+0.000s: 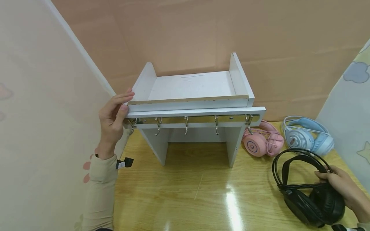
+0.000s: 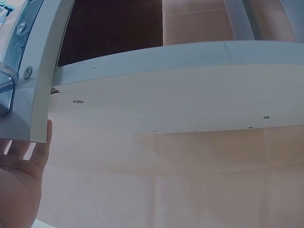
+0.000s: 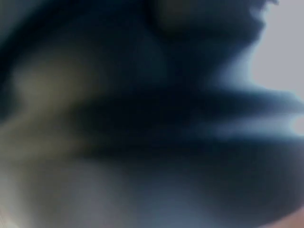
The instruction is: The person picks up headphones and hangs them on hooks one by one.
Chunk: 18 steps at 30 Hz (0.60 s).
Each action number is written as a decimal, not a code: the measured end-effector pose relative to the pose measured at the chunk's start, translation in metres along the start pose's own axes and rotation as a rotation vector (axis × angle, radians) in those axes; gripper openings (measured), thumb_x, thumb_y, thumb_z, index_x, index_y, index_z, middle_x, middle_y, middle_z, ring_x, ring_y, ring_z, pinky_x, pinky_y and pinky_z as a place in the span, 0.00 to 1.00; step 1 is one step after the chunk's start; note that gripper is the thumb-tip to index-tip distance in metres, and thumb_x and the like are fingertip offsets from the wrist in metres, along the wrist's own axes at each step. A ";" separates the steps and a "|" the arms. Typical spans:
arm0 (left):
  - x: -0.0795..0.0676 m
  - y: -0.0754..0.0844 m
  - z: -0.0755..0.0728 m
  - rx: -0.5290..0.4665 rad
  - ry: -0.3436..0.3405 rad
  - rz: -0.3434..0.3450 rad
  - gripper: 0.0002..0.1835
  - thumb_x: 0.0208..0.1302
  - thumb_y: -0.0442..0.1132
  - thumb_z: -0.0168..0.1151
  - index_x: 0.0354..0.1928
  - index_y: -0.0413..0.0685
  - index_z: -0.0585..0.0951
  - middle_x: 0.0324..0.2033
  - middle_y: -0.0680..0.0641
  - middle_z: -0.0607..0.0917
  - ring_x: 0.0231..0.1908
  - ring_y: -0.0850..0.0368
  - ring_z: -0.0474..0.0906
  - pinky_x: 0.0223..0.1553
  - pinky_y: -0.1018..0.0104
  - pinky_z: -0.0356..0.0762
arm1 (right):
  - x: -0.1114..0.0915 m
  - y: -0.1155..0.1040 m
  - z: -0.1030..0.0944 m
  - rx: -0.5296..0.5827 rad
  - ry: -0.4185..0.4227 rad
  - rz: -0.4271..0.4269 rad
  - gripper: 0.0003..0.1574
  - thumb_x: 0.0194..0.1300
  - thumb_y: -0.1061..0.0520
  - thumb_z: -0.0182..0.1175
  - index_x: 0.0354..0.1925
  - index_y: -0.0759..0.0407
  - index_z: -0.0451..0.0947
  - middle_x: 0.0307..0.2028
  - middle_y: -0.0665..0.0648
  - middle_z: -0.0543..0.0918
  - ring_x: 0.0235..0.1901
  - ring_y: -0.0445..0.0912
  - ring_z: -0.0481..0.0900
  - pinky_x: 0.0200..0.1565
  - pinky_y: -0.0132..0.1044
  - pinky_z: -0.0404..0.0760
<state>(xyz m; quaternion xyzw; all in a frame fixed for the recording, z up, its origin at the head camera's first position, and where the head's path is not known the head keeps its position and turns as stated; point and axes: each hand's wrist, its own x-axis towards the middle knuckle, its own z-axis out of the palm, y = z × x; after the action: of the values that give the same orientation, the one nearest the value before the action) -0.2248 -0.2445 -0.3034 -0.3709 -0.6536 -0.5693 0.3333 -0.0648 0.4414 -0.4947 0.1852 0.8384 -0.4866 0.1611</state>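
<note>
Five hooks (image 1: 186, 124) on the white rack (image 1: 192, 106) hang bare while your left hand (image 1: 113, 120) grips its end, pink headphones (image 1: 261, 141) and blue headphones (image 1: 307, 136) lie behind, and your right hand (image 1: 344, 189) holds the black headphones (image 1: 310, 189) on the table (image 1: 185, 195).

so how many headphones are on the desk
3, all on the wooden desk right of the white rack: the pink headphones beside its right leg, the blue headphones further right, the black headphones nearest, held by the right hand.
</note>
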 end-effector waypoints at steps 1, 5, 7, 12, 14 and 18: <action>0.000 0.000 0.000 0.001 0.001 0.000 0.14 0.72 0.26 0.55 0.50 0.18 0.82 0.54 0.40 0.90 0.67 0.43 0.83 0.77 0.48 0.72 | -0.001 -0.001 0.000 0.009 0.007 -0.002 0.18 0.86 0.54 0.43 0.45 0.71 0.60 0.32 0.53 0.79 0.30 0.40 0.86 0.35 0.39 0.91; 0.000 -0.001 0.001 0.010 0.009 0.000 0.14 0.72 0.26 0.55 0.50 0.19 0.83 0.54 0.41 0.90 0.67 0.43 0.83 0.77 0.49 0.72 | -0.002 -0.004 0.001 0.035 0.026 -0.004 0.20 0.86 0.51 0.44 0.48 0.71 0.63 0.28 0.51 0.75 0.29 0.41 0.86 0.34 0.40 0.91; 0.000 0.000 0.001 0.009 0.011 -0.001 0.14 0.73 0.26 0.55 0.50 0.19 0.83 0.54 0.41 0.90 0.67 0.43 0.83 0.77 0.49 0.72 | -0.002 -0.005 0.002 0.034 0.042 -0.004 0.22 0.86 0.48 0.46 0.50 0.69 0.67 0.28 0.50 0.73 0.28 0.39 0.84 0.34 0.39 0.90; 0.001 0.000 0.002 0.006 0.013 -0.002 0.14 0.74 0.28 0.56 0.50 0.19 0.83 0.54 0.40 0.90 0.67 0.43 0.82 0.77 0.48 0.72 | -0.005 -0.007 0.003 0.047 0.099 -0.008 0.24 0.83 0.40 0.51 0.49 0.61 0.76 0.29 0.47 0.78 0.30 0.33 0.83 0.35 0.36 0.91; 0.000 0.000 0.002 0.003 0.013 -0.004 0.15 0.74 0.28 0.56 0.50 0.19 0.83 0.54 0.40 0.90 0.67 0.43 0.82 0.77 0.49 0.72 | -0.006 -0.010 0.004 0.065 0.118 -0.004 0.26 0.83 0.38 0.52 0.48 0.61 0.75 0.26 0.46 0.79 0.30 0.32 0.85 0.35 0.36 0.91; 0.000 0.000 0.001 0.000 0.011 -0.009 0.15 0.75 0.29 0.56 0.51 0.19 0.83 0.54 0.40 0.90 0.67 0.43 0.82 0.77 0.49 0.72 | -0.010 -0.015 0.006 0.119 0.144 0.001 0.27 0.83 0.37 0.52 0.38 0.58 0.74 0.19 0.43 0.74 0.28 0.34 0.86 0.33 0.36 0.91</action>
<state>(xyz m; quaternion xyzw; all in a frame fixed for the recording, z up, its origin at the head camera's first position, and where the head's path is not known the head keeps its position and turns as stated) -0.2247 -0.2431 -0.3038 -0.3647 -0.6535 -0.5728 0.3344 -0.0622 0.4275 -0.4812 0.2291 0.8173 -0.5211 0.0894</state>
